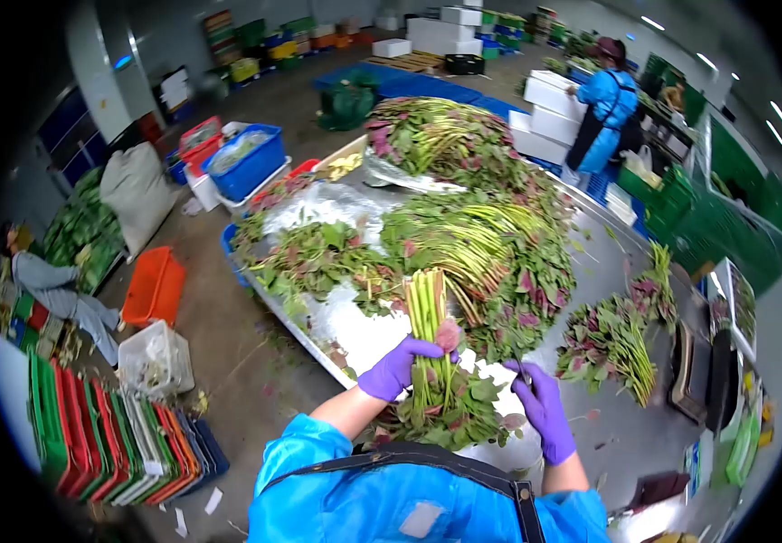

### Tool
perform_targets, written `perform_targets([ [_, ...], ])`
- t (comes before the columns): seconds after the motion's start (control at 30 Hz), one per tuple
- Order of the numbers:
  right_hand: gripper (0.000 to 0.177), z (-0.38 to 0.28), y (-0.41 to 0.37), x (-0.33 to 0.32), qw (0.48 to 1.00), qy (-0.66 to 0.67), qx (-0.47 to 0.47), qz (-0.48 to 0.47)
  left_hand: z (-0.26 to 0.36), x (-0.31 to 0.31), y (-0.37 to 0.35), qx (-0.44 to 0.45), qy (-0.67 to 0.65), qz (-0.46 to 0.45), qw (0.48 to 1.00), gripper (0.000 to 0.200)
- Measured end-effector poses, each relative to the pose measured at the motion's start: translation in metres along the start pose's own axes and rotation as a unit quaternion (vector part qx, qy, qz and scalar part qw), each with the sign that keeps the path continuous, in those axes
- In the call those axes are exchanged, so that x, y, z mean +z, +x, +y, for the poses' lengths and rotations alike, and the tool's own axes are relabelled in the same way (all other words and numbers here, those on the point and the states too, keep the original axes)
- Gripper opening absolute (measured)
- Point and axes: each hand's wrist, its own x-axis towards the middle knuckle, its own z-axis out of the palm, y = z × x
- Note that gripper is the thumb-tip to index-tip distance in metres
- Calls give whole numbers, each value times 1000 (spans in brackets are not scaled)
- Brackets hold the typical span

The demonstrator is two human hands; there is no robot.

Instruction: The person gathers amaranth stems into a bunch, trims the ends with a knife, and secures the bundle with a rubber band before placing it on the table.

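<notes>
My left hand (399, 369), in a purple glove, is wrapped round a bunch of amaranth greens (427, 308). The cut stems point away from me and the leaves hang toward my apron. Over the metal table, to the right of the bunch, my right hand (543, 409) is also gloved in purple. Its fingers are closed on a small, thin dark tool (519, 369), whose kind is too small to tell. A large heap of amaranth (472, 244) lies just beyond both hands, stems and red-green leaves mixed.
Two smaller bunches (621, 348) lie on the table's right side. Stacked crates (119, 443) stand on the floor at left, near an orange bin (153, 286) and a blue crate (246, 163). One co-worker (610, 109) stands by white foam boxes (549, 118); another person (56, 281) is at far left.
</notes>
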Motion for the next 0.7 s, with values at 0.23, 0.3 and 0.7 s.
perform_targets([
  [0.23,33,-16,88,3,963,-254,-83,-33,-39,-30,17,-80,-17,108,991,52],
  [0.3,31,-15,111,10,950,-281,-128,-45,-27,-15,14,-122,-15,118,985,52],
  [0.7,20,-43,151,37,862,-434,-185,-183,-27,-22,8,-75,-13,-34,996,50],
])
